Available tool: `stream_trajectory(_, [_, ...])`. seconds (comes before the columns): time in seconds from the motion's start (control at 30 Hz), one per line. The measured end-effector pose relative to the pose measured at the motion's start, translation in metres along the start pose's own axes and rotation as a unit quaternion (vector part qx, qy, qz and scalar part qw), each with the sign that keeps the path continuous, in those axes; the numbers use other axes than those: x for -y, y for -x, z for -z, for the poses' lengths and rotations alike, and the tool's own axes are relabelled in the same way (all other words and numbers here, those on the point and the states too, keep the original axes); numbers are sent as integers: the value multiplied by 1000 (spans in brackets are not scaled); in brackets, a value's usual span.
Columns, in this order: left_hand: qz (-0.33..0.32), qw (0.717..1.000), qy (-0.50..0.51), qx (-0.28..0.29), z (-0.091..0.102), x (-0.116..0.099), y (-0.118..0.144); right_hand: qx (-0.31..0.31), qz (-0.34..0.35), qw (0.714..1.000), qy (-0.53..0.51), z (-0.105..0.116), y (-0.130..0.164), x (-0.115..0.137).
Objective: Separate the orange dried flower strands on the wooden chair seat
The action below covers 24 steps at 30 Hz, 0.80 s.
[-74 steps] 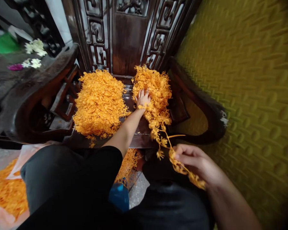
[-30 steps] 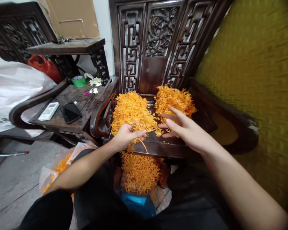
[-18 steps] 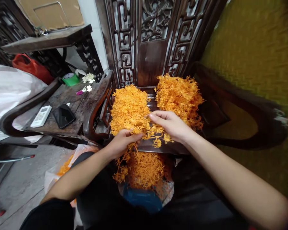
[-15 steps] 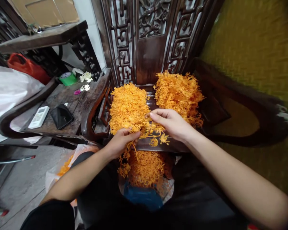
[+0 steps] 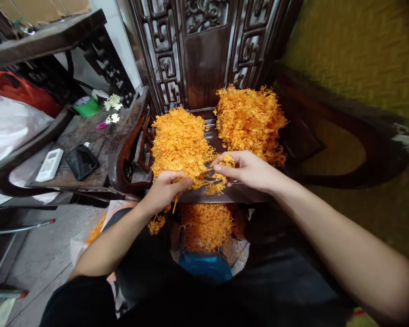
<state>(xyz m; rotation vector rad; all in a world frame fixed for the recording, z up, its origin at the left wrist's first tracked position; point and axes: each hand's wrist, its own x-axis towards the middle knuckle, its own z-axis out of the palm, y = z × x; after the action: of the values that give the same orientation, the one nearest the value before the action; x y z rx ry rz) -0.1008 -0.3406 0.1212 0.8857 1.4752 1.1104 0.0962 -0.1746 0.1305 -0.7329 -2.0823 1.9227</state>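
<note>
Two heaps of orange flower sprigs lie on the dark carved wooden chair seat (image 5: 231, 194): the left heap (image 5: 179, 138) and the right heap (image 5: 250, 120). My left hand (image 5: 163, 190) grips an orange sprig strand (image 5: 207, 181) at the left heap's near edge; its tail hangs below the seat edge. My right hand (image 5: 247, 170) pinches the other end of the same strand between thumb and fingers, just in front of the right heap. A third mass of orange sprigs (image 5: 206, 227) sits below the seat between my knees, over a blue bag (image 5: 206, 268).
A side table (image 5: 98, 145) at left carries a white remote (image 5: 49, 164), a black phone (image 5: 81, 161), a green tape roll (image 5: 87, 106) and small white flowers (image 5: 112, 102). A plastic bag with orange sprigs (image 5: 93, 229) lies on the floor. A yellow padded wall (image 5: 357, 68) rises at right.
My right hand let go of its earlier strand and came across to the left heap. Both hands now hold one strand between them, drawn nearer the seat's front edge; the view tilted down.
</note>
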Motion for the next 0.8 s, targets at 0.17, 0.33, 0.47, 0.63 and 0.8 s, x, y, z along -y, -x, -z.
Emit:
stream_trajectory(0.17, [-11, 998, -56, -2, 6, -11, 5, 13, -28, 998, -51, 11, 9, 0])
stream_trajectory(0.33, [-25, 993, -115, -13, 6, -19, 4, 11, -82, 987, -140, 14, 12, 1])
stream_trajectory(0.47, [-26, 988, -144, 38, 9, -21, -6, -18, -59, 990, -128, 15, 17, -1])
stream_trajectory(0.63, [-67, 974, -187, 110, 18, -21, -19, -60, 3, 990, -129, 10, 26, -3])
stream_trajectory(0.8, [-111, 971, -64, 203, 32, -31, -24, -69, 40, 986, -144, 1, 30, -1])
